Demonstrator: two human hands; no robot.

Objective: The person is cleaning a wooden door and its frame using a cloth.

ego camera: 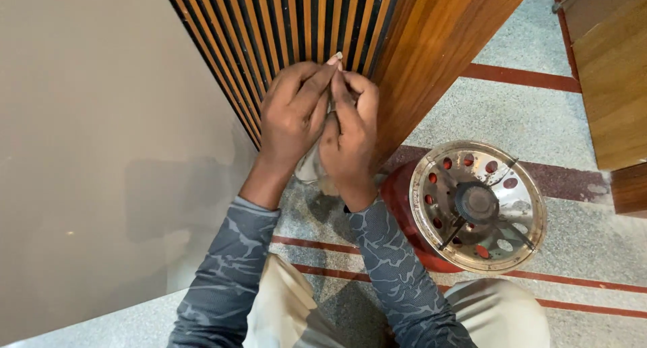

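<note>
Slatted wooden panel (296,24), upper centre of frame, backs both hands. Red stove with perforated steel burner (477,205) stands lower right on the floor. Left hand (291,112) and right hand (350,129) pinch a small clear object (311,166), partly hidden.

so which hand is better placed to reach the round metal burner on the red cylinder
Right, probably. The right hand is on the side of the round metal burner, closer than the left hand, though both are pressed around a small clear object.
</note>
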